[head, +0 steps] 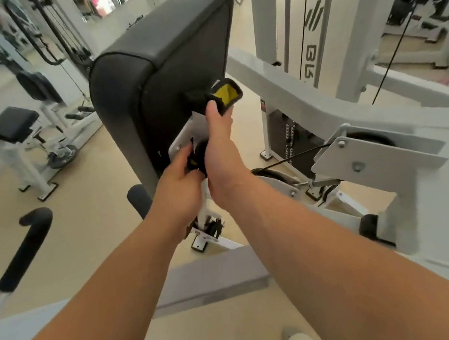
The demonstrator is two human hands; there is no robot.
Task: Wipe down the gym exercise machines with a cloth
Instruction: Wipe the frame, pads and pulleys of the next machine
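Both bare forearms reach forward. The left hand (181, 185) pinches the lower, bunched end of the cloth (225, 95), and the right hand (221, 148) is clenched around its upper end, thumb pointing up. The cloth is black with a yellow face. It seems to run between the two hands against the white mounting bracket (185, 135) behind the back pad (151, 53), though the right wrist hides its middle, so I cannot be sure it is one piece.

The step in hand looks like wiping the bracket and the pad's rear edge. To do it well, keep the cloth taut between the hands. Draw it along the metal in full passes, then fold to a fresh face before moving to the vinyl. Bolt heads and the plate's corners will catch grime and deserve extra pressure.

The pad is smooth, dark vinyl with a piped seam and rounded corners. It should wipe easily but may streak. The frame (279, 93) is glossy white painted steel in square tube. Beyond it are a dark weight stack (291, 136) and a thin black cable (293, 155). A foam-covered roller (25, 249) sits to the left. A padded bench (13, 121) stands further back.
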